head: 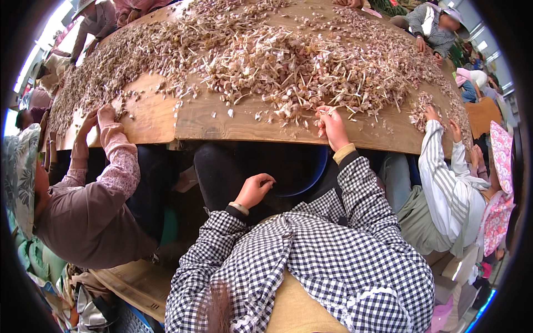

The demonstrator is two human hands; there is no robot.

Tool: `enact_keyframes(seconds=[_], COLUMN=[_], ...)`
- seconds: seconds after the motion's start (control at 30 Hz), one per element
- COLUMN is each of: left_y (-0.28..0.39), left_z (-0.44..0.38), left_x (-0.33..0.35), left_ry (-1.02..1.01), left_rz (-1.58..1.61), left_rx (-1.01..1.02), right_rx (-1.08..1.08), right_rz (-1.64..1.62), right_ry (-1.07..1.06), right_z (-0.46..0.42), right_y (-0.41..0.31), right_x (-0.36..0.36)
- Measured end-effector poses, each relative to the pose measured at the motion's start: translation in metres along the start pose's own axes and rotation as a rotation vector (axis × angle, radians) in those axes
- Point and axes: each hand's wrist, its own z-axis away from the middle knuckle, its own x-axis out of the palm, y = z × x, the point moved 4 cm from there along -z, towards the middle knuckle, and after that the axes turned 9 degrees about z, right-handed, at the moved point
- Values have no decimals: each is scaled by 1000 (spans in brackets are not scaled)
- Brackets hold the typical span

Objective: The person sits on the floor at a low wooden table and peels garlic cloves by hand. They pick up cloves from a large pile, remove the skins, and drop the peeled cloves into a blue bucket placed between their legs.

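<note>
My right hand [334,130] is at the table's near edge, beside the heap of garlic [287,66]. Its fingers are pinched, and a small pale piece of garlic [331,110] shows at the fingertips. The heap mixes purplish cloves, dry stalks and loose papery skin. Over my lap, my left hand [255,190] hangs lower, with its fingers curled; whether it holds anything is hidden. Just beyond it sits a dark tub with a blue rim [325,162], partly under the wooden table [245,129]. The inside of the tub is too dark to make out.
At my left, a person in a brown top [87,224] works with both hands on the table. A person in a white striped sleeve [433,154] handles a small garlic pile [421,110] at my right. Others sit along the far side. Cardboard [133,283] lies behind, left.
</note>
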Motion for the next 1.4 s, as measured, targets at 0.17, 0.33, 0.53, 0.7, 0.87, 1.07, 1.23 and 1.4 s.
enact_keyframes(seconds=[0.17, 0.33, 0.53, 0.7, 0.87, 1.07, 1.23, 1.4], left_y=[1, 2, 1, 2, 8, 53, 64, 35], left_z=[-11, -11, -12, -9, -10, -31, -40, -25], left_x=[1, 1, 0, -1, 1, 18, 33, 31], left_ry=[-25, -40, -38, -44, -4, -29, -88, -80], left_rz=[145, 146, 140, 92, 242, 389, 373, 364], left_rx=[-123, -98, -92, -91, -199, 11, 31, -59], right_rx=[119, -9, -548, -604, -416, 146, 92, -42], right_rz=[-317, 167, 1046, 1157, 475, -535, -625, -392], right_ry=[-42, -51, 101, 219, 48, -279, -193, 2], right_z=[1, -5, 21, 22, 17, 66, 98, 154], right_y=[-5, -7, -23, -12, -11, -16, -19, 5], right_x=[1, 8, 42, 52, 25, 17, -2, -81])
